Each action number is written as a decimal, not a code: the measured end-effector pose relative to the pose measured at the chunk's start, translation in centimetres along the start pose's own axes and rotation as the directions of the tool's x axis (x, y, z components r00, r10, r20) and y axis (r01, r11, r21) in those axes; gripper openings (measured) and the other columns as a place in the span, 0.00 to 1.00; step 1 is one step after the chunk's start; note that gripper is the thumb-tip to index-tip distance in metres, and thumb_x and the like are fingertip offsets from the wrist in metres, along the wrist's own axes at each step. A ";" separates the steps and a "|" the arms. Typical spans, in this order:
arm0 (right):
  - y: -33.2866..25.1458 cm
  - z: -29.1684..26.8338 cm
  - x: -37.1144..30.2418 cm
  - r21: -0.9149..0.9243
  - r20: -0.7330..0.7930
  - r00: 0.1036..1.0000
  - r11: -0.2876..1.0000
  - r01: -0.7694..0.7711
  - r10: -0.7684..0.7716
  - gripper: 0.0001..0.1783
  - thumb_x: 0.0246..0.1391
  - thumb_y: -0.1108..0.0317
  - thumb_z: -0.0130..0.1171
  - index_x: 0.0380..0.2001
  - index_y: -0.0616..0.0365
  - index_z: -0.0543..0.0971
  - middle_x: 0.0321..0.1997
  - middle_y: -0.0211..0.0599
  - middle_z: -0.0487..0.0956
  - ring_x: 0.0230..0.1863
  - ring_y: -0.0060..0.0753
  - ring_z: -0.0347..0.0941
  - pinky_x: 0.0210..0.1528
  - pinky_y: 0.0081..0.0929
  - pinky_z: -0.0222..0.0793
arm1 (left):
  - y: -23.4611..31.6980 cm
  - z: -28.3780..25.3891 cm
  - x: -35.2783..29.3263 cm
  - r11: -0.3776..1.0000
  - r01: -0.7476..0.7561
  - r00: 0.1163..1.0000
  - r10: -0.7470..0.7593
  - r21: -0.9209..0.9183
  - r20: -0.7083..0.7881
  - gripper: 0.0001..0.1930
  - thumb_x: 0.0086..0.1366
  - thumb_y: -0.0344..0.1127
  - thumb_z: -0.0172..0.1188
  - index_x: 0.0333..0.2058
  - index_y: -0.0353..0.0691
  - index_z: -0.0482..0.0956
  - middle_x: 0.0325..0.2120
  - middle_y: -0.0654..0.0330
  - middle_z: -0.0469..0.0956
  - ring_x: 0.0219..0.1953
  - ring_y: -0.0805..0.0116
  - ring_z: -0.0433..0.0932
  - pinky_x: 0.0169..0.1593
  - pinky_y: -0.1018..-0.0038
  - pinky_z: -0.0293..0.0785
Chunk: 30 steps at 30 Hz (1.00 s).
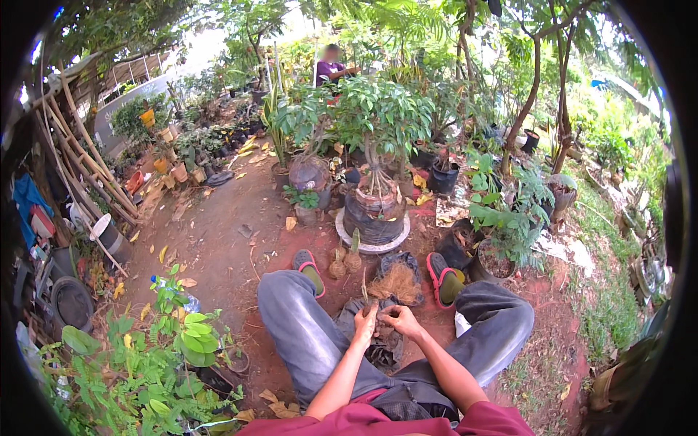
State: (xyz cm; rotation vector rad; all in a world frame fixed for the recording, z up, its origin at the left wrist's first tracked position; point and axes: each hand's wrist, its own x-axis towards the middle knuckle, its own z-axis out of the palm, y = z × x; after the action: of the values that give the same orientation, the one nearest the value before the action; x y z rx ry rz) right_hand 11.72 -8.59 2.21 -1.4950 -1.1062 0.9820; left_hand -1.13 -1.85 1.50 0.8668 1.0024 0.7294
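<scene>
Between my knees, my left hand [365,321] is closed around the base of a thin upright stalk [365,285]. Close beside it, my right hand [398,318] has its fingers bent in a pinch; whatever they grip is too small to make out. Crumpled black plastic [384,354] lies under both hands. Just beyond them, a clump of brown coconut fibre [398,283] sits in an open black plastic bag [398,260]. Two small round brown fibre balls with green shoots [352,260] stand left of that bag.
A potted tree [374,211] stands on a round pale tray [354,245] ahead. Black pots [494,265] are beyond my right foot, leafy plants [156,356] at the near left. Bamboo poles [83,149] lean far left. Another person [331,71] is among plants behind.
</scene>
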 end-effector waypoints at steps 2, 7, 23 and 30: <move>-0.3 -0.2 0.1 -0.042 -0.004 1.000 0.999 0.030 -0.030 0.13 0.53 0.67 0.62 0.37 0.66 0.80 0.32 0.34 0.80 0.32 0.21 0.73 0.36 0.24 0.71 | 0.1 0.1 0.0 1.000 0.004 1.000 -0.003 -0.029 0.024 0.22 0.58 0.56 0.64 0.33 0.42 0.71 0.17 0.70 0.68 0.14 0.79 0.65 0.12 0.79 0.60; -1.0 -0.4 0.8 -0.167 -0.048 0.995 0.983 0.076 -0.086 0.12 0.54 0.67 0.59 0.36 0.67 0.79 0.30 0.36 0.80 0.32 0.21 0.73 0.36 0.26 0.71 | 0.7 0.5 0.5 0.998 0.025 0.998 -0.021 -0.061 0.057 0.18 0.63 0.54 0.60 0.34 0.46 0.71 0.15 0.72 0.67 0.11 0.80 0.65 0.11 0.80 0.57; 0.9 -2.7 2.1 0.020 -0.266 0.964 0.999 0.029 -0.023 0.11 0.55 0.68 0.58 0.34 0.67 0.78 0.30 0.33 0.79 0.30 0.21 0.72 0.33 0.23 0.70 | 1.8 0.3 0.0 0.955 0.110 0.980 -0.058 -0.276 0.191 0.22 0.64 0.58 0.55 0.38 0.43 0.71 0.22 0.64 0.73 0.15 0.72 0.70 0.15 0.76 0.68; 0.1 -3.6 1.9 0.227 -0.376 0.927 0.969 0.093 -0.001 0.12 0.63 0.67 0.50 0.43 0.64 0.75 0.33 0.33 0.79 0.32 0.20 0.73 0.35 0.21 0.70 | 0.5 -0.1 1.6 0.932 0.106 0.991 -0.070 -0.348 0.114 0.26 0.62 0.63 0.54 0.36 0.43 0.73 0.21 0.65 0.73 0.15 0.70 0.72 0.18 0.72 0.71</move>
State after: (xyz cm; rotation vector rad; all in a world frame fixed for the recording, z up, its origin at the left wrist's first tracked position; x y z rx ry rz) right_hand 15.66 -7.59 2.67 -1.3762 -0.7168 0.7278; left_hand -0.74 -0.26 1.28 0.5353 0.7833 0.7539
